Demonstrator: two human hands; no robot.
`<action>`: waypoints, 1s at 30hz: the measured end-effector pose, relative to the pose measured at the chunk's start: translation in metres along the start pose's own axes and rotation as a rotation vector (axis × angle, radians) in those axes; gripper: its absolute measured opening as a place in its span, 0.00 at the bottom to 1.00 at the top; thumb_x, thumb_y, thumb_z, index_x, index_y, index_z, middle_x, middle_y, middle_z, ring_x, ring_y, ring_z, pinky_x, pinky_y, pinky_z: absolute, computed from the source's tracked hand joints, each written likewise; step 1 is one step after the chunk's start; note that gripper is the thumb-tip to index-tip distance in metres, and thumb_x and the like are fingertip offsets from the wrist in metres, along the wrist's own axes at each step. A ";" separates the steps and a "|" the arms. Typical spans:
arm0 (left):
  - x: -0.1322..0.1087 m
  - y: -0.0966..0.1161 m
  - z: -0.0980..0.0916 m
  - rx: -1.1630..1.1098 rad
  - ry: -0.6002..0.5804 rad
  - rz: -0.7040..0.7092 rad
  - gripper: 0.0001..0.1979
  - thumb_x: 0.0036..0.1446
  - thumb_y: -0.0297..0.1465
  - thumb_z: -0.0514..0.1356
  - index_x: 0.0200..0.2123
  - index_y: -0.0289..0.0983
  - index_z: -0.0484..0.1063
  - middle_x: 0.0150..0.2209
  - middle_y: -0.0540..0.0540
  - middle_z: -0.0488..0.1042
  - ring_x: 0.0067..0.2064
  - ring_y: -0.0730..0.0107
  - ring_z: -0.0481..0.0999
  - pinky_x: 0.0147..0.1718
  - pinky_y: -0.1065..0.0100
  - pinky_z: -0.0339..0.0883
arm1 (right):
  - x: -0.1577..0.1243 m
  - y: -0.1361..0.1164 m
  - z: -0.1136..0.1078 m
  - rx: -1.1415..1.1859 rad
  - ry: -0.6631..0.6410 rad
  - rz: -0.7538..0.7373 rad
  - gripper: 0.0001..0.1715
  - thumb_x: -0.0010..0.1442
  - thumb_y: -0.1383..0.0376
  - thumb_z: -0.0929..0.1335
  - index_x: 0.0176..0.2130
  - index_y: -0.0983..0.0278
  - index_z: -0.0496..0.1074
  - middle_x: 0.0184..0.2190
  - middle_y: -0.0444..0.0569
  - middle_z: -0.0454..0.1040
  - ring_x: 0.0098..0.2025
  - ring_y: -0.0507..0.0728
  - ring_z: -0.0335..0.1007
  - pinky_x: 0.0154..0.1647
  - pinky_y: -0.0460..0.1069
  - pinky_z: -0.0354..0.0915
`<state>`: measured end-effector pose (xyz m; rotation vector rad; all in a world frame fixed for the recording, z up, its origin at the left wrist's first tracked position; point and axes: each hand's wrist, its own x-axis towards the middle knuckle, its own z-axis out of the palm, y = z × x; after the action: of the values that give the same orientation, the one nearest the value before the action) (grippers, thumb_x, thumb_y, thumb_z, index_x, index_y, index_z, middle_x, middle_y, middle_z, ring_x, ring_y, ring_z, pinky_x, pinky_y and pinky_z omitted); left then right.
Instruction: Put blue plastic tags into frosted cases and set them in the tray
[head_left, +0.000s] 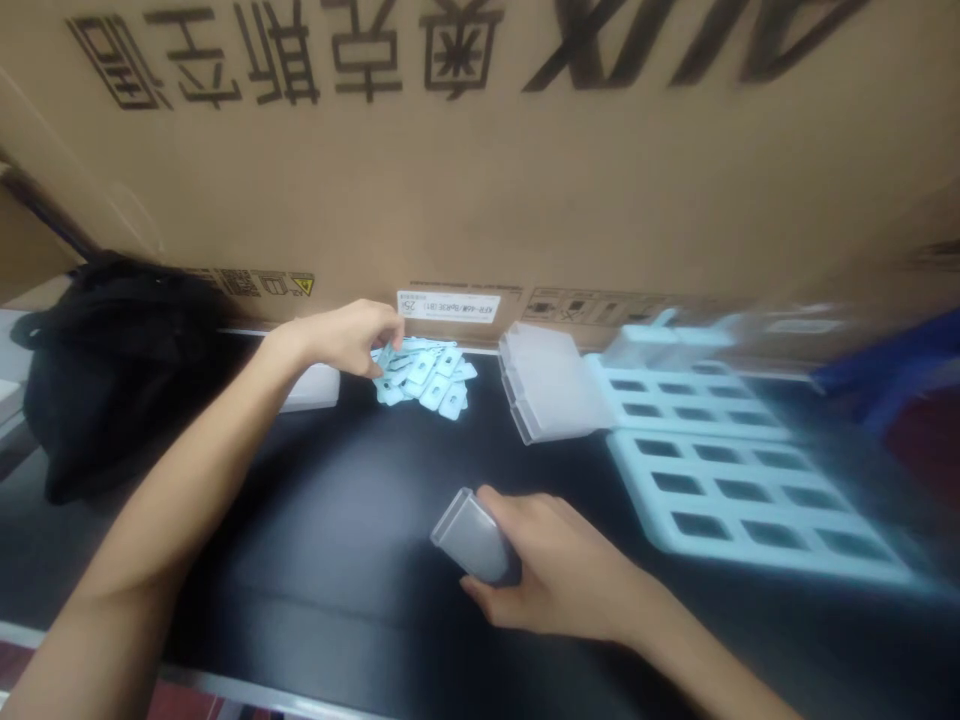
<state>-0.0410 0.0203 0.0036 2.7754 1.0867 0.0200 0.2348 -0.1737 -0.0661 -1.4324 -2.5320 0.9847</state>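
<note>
My left hand point(356, 335) reaches over a loose pile of small light-blue plastic tags point(431, 380), each with a dark slot. Its thumb and fingers are curled at the left edge of the pile, and a light-blue tag shows between them. Nearer to me, my right hand point(547, 565) grips a clear, narrow plastic case point(474, 538), held tilted above the black table point(337, 580). The case's rimmed end points up and left; the rest of it sits inside my palm. Whether anything lies in the case I cannot tell.
Translucent flat cases point(551, 385) lie stacked right of the pile. Light-blue grid trays point(720, 490) with rectangular openings spread across the right. A white object point(311, 388) sits behind my left forearm, a black bag point(112, 370) at far left. A large cardboard box point(465, 200) walls off the back.
</note>
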 end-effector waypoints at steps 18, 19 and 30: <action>0.006 0.018 0.006 0.249 -0.133 -0.361 0.37 0.45 0.60 0.72 0.49 0.42 0.73 0.44 0.42 0.81 0.46 0.49 0.81 0.40 0.63 0.66 | -0.002 0.000 -0.003 -0.009 -0.017 0.006 0.20 0.55 0.52 0.71 0.35 0.59 0.58 0.30 0.44 0.74 0.29 0.54 0.66 0.30 0.50 0.47; 0.003 0.022 0.002 0.230 -0.104 -0.332 0.36 0.46 0.59 0.72 0.49 0.42 0.72 0.44 0.42 0.81 0.45 0.50 0.81 0.40 0.64 0.66 | -0.002 0.000 -0.004 -0.009 -0.016 0.007 0.20 0.55 0.52 0.71 0.35 0.59 0.58 0.31 0.45 0.75 0.29 0.54 0.66 0.30 0.50 0.48; -0.053 0.137 0.025 -0.192 -0.192 0.422 0.20 0.59 0.44 0.72 0.49 0.44 0.72 0.49 0.45 0.78 0.47 0.59 0.80 0.32 0.67 0.67 | -0.002 -0.003 0.001 0.100 0.013 -0.043 0.24 0.54 0.55 0.72 0.48 0.61 0.70 0.40 0.50 0.81 0.37 0.61 0.77 0.35 0.50 0.59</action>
<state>0.0138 -0.1184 0.0028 2.7066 0.4192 -0.0848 0.2336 -0.1770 -0.0653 -1.3470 -2.4561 1.0752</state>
